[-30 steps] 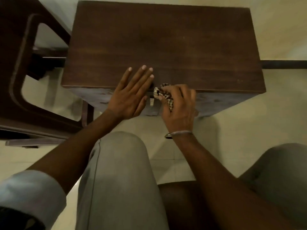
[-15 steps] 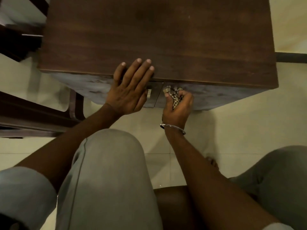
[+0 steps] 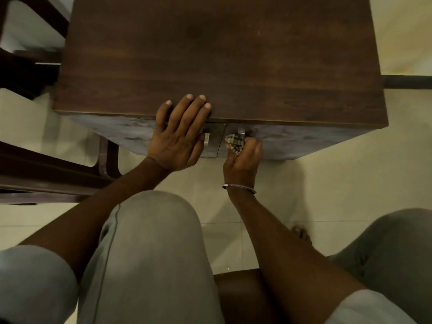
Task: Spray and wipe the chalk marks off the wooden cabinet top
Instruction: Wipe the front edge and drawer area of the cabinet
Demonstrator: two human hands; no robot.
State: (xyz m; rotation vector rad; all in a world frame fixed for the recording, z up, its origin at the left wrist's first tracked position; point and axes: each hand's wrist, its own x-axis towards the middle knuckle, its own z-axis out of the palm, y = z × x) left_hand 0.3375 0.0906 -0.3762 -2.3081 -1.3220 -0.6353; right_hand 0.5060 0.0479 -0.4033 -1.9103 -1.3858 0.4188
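Observation:
The dark wooden cabinet top (image 3: 222,54) fills the upper middle of the head view; I see no clear chalk marks on it. My left hand (image 3: 180,136) lies flat over the front edge, fingertips on the top, palm over the left door. My right hand (image 3: 243,157) is closed on a checked cloth (image 3: 233,142) and presses it against the cabinet's front face (image 3: 304,141), beside the right door's metal handle (image 3: 241,132). The front face looks smeared and greyish. No spray bottle is in view.
A dark wooden chair frame (image 3: 46,169) stands close on the left, touching range of the cabinet's corner. Pale tiled floor (image 3: 327,188) surrounds the cabinet. My knees in grey trousers (image 3: 149,253) and a dark stool seat (image 3: 238,295) fill the foreground. A dark skirting strip (image 3: 406,81) runs at right.
My right hand with the cloth has dropped from the top's front edge onto the front face near the handle. My left hand has stayed at the edge. The view has shifted closer.

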